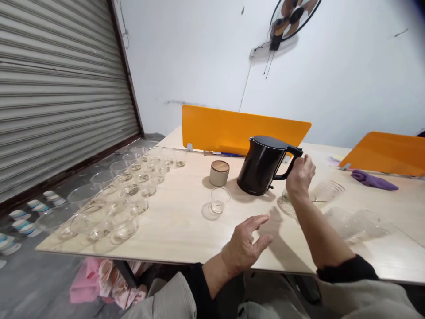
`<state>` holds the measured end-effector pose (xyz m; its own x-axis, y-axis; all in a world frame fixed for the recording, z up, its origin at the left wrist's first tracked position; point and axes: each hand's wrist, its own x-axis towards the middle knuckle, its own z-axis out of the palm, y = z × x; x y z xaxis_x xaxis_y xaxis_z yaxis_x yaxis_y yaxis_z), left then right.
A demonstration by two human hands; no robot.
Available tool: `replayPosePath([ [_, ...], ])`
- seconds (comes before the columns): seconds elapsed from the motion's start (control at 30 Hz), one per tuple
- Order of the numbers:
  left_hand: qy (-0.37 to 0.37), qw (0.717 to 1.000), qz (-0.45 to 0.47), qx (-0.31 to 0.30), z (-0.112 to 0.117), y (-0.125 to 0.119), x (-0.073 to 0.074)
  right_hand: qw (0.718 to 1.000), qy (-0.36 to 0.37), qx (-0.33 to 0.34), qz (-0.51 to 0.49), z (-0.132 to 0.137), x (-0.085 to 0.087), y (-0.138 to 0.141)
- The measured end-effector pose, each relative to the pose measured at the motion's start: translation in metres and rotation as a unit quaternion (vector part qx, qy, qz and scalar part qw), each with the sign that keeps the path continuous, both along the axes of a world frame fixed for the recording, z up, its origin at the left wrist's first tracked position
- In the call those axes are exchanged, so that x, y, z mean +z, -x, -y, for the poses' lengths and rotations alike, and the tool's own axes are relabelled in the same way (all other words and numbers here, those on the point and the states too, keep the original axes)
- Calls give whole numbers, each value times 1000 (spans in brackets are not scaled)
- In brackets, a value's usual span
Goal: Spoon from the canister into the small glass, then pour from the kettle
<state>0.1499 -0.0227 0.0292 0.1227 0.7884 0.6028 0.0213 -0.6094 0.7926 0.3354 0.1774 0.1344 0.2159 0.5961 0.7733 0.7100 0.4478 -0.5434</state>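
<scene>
A black electric kettle (262, 165) stands on the light wooden table (179, 221). My right hand (299, 173) is closed around its handle at the right side. In front of the kettle sits a small clear glass cup (219, 200), and a beige jar with a wooden lid (219, 172) stands to its left. My left hand (247, 244) hovers over the near table edge with fingers spread, holding nothing, just right of the glass cup.
Several clear glass cups and bowls (122, 195) crowd the table's left side. Clear glass vessels (358, 221) lie at the right. Orange dividers (232, 128) stand at the back, with a purple cloth (373, 179) near the right one. Small cups (26, 217) sit on the floor.
</scene>
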Motion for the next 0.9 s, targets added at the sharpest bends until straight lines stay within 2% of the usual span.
replayPosePath([
  [0.07, -41, 998, 17, 34, 8, 22, 7, 1000, -5, -3, -2, 33, -14, 16],
  [0.13, -46, 992, 21, 117, 11, 53, 11, 999, 8, 38, 18, 61, -35, 30],
  [0.23, 44, 964, 25, 263, 5, 103, 8, 991, 81, 93, 44, 85, -74, 44],
  [0.27, 71, 953, 1, 295, 0, 118, 5, 986, 111, 107, 55, 88, -87, 48],
  [0.33, 114, 923, -103, 352, -8, 140, -5, 973, 168, 128, 94, 93, -110, 57],
  [0.43, 155, 883, -264, 356, -15, 150, -19, 939, 234, 146, 205, 99, -131, 68],
  [0.53, 182, 844, -394, 315, -16, 145, -26, 902, 251, 151, 317, 106, -135, 76],
  [0.63, 189, 808, -481, 284, -16, 138, -26, 880, 252, 156, 370, 113, -131, 81],
  [0.77, 191, 781, -531, 268, -16, 135, -23, 849, 285, 166, 413, 121, -122, 86],
  [0.9, 200, 766, -553, 261, -17, 135, -21, 832, 307, 160, 433, 126, -116, 91],
])
